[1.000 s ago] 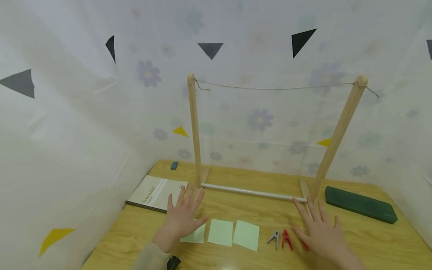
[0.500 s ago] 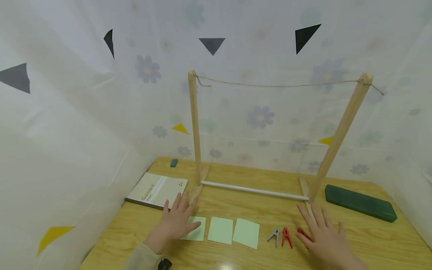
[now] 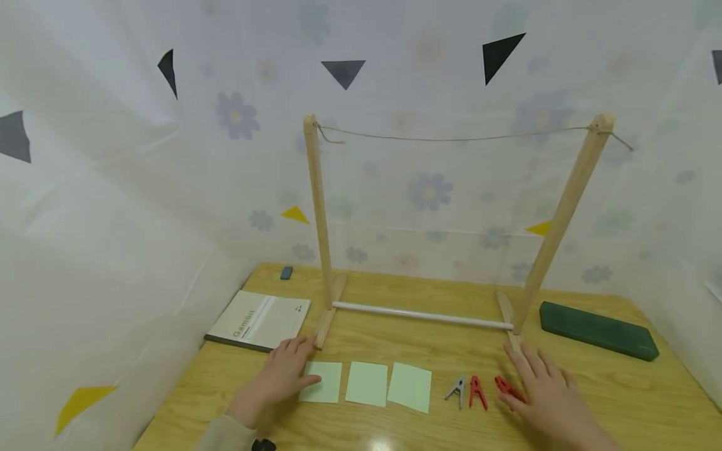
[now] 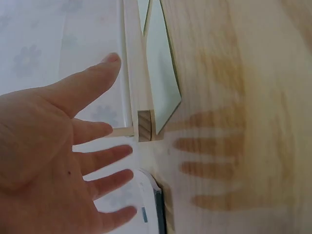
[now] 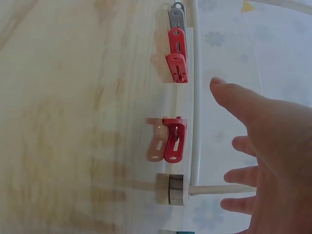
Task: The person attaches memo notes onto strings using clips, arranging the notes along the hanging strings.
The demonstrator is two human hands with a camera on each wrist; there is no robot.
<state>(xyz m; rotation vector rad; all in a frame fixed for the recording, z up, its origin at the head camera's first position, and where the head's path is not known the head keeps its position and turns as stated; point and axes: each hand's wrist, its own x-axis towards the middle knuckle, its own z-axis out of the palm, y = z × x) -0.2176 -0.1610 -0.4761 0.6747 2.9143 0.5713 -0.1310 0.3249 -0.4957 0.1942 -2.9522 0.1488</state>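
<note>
My left hand (image 3: 279, 373), fingers spread, hovers over the table's left side. Its thumb overlaps the left of three pale green paper squares (image 3: 325, 389) in the head view; its fingertips are near the notebook (image 3: 262, 317) and the stand's left foot (image 3: 329, 316). Shadows of the fingers fall on the wood in the left wrist view. At the right, my right hand (image 3: 555, 394) also stretches out its fingers and holds nothing. A red clothespin (image 3: 509, 388) lies by its thumb, with another red clothespin (image 3: 476, 384) and a grey clothespin (image 3: 460, 383) farther left.
Behind the hands stands a wooden frame (image 3: 564, 219) with twine (image 3: 451, 139) strung between its post tops and a white rod (image 3: 423, 314) low across it. A dark green case (image 3: 598, 331) lies at right, a small blue block (image 3: 286, 273) at back left.
Both hands have drawn slightly back toward the body and lower. The left hand has moved a little left, off most of its paper square. The clothespins, papers and frame have stayed put.
</note>
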